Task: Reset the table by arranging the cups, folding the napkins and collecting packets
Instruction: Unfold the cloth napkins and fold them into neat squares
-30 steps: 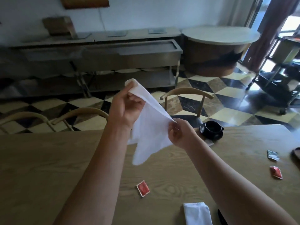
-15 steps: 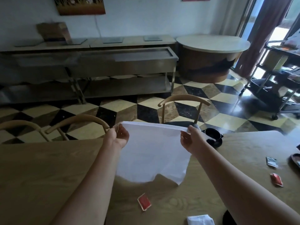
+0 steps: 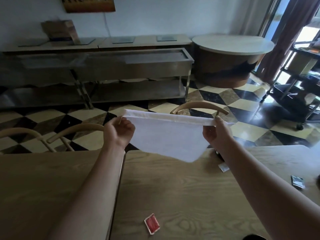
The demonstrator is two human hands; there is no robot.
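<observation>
Two hands are doing all the work here: we are pinching the white cloth napkin [image 3: 166,135] by its top corners, the left hand [image 3: 119,131] with fingers curled round one corner, the right hand [image 3: 216,134] with thumb and fingers gripping the other, and we are holding it stretched taut in the air above the long pale wooden table [image 3: 190,191]. The bottom of the napkin is hanging free, well above the tabletop, with its lower edge sagging to a point. Below, a small red sauce packet [image 3: 152,223] is lying flat near us, a white packet [image 3: 223,167] is sitting beside the right forearm, and a dark packet [image 3: 297,182] is waiting off to the right. By our reckoning, the fold is only starting. The risk: if we are lowering the cloth with that uneven lower edge, it may be creasing crooked; and a loose pinch at either corner could be letting it slip. The right arm may also be brushing the white packet away.
</observation>
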